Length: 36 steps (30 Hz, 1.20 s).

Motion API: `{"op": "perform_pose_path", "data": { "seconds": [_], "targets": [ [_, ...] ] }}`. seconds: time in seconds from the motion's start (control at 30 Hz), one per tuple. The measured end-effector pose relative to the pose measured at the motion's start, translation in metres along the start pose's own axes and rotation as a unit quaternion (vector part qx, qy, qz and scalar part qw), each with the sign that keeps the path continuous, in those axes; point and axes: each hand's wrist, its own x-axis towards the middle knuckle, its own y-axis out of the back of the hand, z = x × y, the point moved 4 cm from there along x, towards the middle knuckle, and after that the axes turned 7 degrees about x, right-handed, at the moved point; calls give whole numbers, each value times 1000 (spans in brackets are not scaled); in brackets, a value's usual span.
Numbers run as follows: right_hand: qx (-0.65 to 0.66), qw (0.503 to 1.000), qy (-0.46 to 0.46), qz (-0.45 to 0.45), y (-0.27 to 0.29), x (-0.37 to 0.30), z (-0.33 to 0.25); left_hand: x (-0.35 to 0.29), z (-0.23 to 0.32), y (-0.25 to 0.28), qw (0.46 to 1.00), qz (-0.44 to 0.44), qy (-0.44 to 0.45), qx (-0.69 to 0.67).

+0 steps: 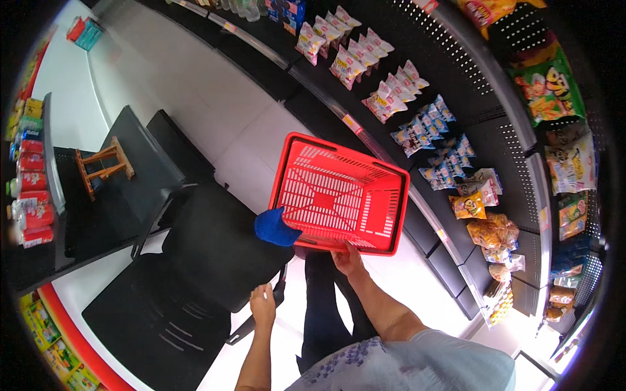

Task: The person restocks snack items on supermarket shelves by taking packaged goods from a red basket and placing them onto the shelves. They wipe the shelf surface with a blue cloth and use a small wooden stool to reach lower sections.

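A red plastic shopping basket [328, 200] with slotted walls and floor hangs in front of me, its inside facing up. My right hand [347, 259] is closed on its near rim. Over the basket's left near corner lies a piece of blue cloth [278, 227]; nothing else shows inside. Low on the left, my left hand [263, 305] has its fingers curled beside the black chair's armrest [280, 287]. A small white spot shows at those fingers, and I cannot make out what it is.
Black shelves along the right carry pink snack bags [347, 67], blue snack bags [432, 125] and a green packet [551, 88]. A black office chair [215, 247] stands at my left. Beyond it, a dark table [140, 153] bears a small wooden stand [104, 168]. Red packs [32, 189] line the far left.
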Motion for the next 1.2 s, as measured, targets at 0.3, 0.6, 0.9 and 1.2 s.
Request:
{"op": "perform_pose_path", "data": {
  "seconds": [0.3,0.6,0.9,1.2],
  "targets": [
    [112,992,45,-40,89,113,11,4,-3,-37,991,11,22,134],
    [155,985,60,-36,122,210,18,1,-7,-43,986,13,35,163],
    [175,978,92,-60,137,291,20,2,-12,-44,989,6,21,149],
    [170,983,69,-19,123,328,35,2,-6,-42,990,6,30,136]
  ]
}}
